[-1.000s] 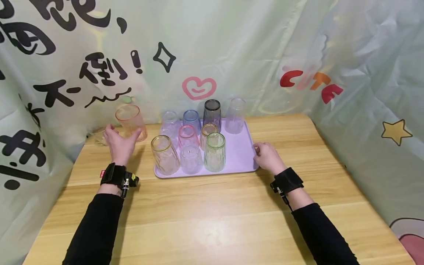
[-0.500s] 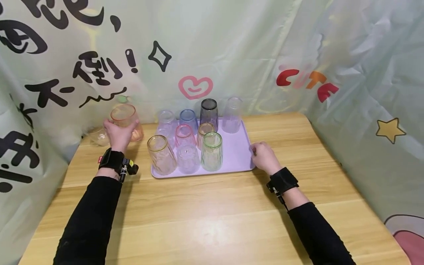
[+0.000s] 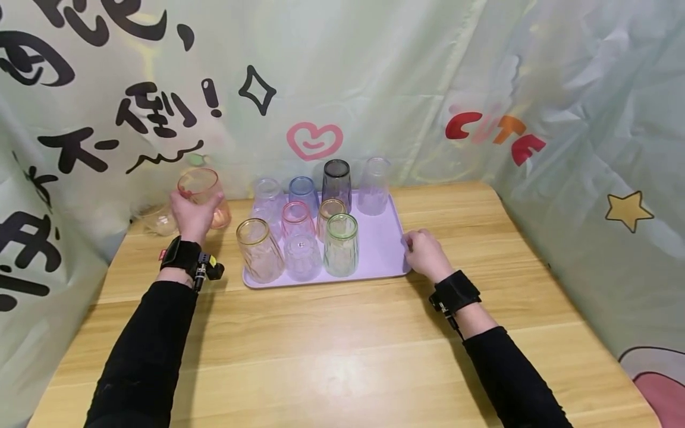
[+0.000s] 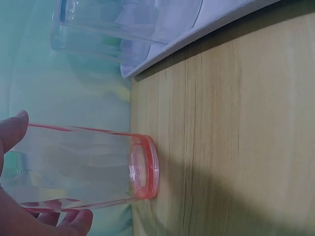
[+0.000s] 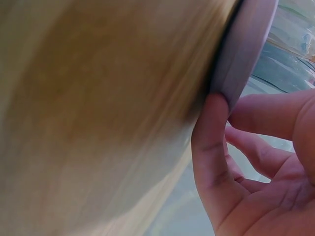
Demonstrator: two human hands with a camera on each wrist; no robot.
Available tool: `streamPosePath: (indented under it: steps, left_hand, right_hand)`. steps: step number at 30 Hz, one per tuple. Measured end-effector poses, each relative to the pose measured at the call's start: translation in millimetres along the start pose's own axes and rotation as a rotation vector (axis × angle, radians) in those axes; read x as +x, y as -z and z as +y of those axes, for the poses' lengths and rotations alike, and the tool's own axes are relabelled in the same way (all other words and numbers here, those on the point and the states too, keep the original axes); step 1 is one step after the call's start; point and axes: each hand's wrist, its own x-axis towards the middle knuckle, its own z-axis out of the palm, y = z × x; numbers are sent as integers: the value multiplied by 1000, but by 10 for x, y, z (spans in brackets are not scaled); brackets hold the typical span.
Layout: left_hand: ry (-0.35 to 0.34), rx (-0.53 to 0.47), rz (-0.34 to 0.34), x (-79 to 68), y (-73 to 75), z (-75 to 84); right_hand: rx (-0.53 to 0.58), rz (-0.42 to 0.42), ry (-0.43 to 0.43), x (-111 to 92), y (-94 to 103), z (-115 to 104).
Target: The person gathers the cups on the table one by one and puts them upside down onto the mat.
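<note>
In the head view my left hand point(image 3: 191, 215) holds a clear glass with an orange-red tint point(image 3: 206, 181) at the far left of the table. The left wrist view shows thumb and fingers on opposite sides of this glass point(image 4: 83, 164), near one end, while its thick reddish base stands at the tabletop. My right hand point(image 3: 427, 255) pinches the right edge of a lilac tray point(image 3: 382, 245); in the right wrist view the thumb and a finger meet at the tray's rim point(image 5: 243, 46). Several tinted glasses stand on the tray, including a green one point(image 3: 342, 246) and a dark grey one point(image 3: 337, 185).
Another clear glass point(image 3: 159, 220) stands left of the left hand, partly hidden. A printed cloth point(image 3: 385, 89) hangs behind and beside the wooden table point(image 3: 332, 345). An amber-rimmed glass point(image 3: 260, 252) stands at the tray's left front corner.
The left hand has reached slightly farther back and closed in around the orange-red glass. The right hand stays at the tray edge; the head view has shifted slightly.
</note>
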Motion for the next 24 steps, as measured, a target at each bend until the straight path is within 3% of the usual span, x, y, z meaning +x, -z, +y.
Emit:
streamPosePath:
  steps: [4,12,18,24]
  left_hand:
    - [3,10,-6,-13,23,-9]
    - [63,-62,-21,-115,72,31]
    - [107,-162,-27,-209,106,124]
    - [97,-301,6,-289,127,222]
  right_hand:
    - [3,-4,-6,1,4,-3]
    - [3,-9,2,1,19,-8]
    - [1,-13,19,2,45,-9]
    - [27,-20,24,-9,56,6]
